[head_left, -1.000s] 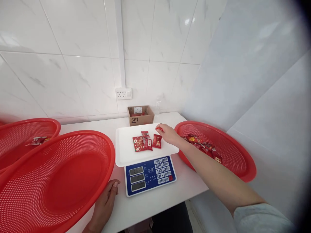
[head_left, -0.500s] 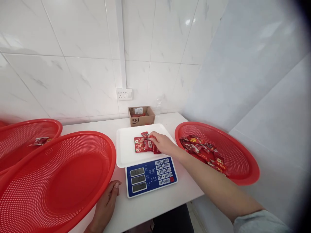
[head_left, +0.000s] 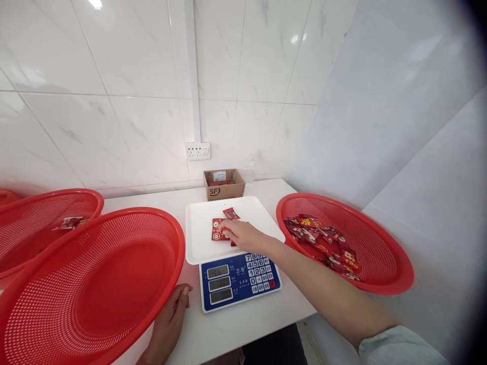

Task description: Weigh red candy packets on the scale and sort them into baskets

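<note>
My right hand (head_left: 243, 234) reaches over the white pan (head_left: 198, 248) of a scale, its fingers closed on a red snack packet (head_left: 217, 234) with white patterns. More red wrapping shows under the palm, mostly hidden by the hand. A smaller red packet (head_left: 231, 213) lies apart on the pan just behind my fingers. Below the pan is the scale's blue panel (head_left: 239, 281), with three displays and a keypad. My left hand (head_left: 173, 309) rests on the table beside the front red basket's rim, fingers curled together, with nothing visible in them.
The large red basket (head_left: 178, 238) at front left has a bare bottom. Behind it, another red basket (head_left: 99, 198) holds a few packets. On the right, a red basket (head_left: 403, 274) contains many red packets. A cardboard box (head_left: 225, 191) stands behind the scale, near the wall socket (head_left: 198, 151).
My right hand has moved slightly left and down over the pan, now covering more of the packets. The small packet behind it now lies separate. My left hand stays by the basket.
</note>
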Demonstrator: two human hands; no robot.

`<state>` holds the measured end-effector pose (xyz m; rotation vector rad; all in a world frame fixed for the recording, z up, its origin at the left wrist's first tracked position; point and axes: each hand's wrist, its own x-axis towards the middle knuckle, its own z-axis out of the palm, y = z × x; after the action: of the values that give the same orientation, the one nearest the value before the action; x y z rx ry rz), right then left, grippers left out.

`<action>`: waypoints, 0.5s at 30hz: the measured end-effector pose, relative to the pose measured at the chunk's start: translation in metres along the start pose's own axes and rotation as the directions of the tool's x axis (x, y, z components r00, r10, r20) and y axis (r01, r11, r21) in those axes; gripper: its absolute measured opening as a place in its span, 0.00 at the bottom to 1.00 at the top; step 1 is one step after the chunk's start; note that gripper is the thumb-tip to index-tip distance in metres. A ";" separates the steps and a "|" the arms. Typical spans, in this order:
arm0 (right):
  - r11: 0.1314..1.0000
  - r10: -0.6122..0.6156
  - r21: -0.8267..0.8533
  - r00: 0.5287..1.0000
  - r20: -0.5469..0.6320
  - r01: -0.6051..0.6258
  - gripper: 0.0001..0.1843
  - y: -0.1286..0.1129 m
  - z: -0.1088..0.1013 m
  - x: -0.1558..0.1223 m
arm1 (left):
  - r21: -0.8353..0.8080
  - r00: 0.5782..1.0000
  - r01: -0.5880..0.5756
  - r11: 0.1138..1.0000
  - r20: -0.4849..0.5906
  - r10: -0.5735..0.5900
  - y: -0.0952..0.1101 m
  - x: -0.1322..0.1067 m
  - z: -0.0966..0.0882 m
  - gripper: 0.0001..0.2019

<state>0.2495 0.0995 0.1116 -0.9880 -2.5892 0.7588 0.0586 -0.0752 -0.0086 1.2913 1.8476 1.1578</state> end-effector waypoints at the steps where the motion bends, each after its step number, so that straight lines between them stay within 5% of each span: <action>1: 1.000 -0.011 0.007 1.000 0.006 0.011 0.11 0.002 0.000 0.002 | -0.005 1.000 0.007 1.000 -0.003 -0.007 0.000 0.000 0.000 0.22; 9: 1.000 0.022 0.001 0.994 -0.107 -0.022 0.11 0.040 -0.011 0.019 | -0.012 0.999 0.039 0.999 0.006 -0.039 -0.003 0.000 0.001 0.23; 15: 0.999 0.042 0.041 0.973 -0.227 -0.034 0.12 0.041 -0.027 -0.008 | -0.004 0.998 0.059 0.998 0.018 -0.059 -0.003 -0.001 0.001 0.23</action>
<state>0.2889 0.1304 0.1107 -1.0499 -2.3583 0.6582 0.0582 -0.0759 -0.0111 1.2323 1.8568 1.1159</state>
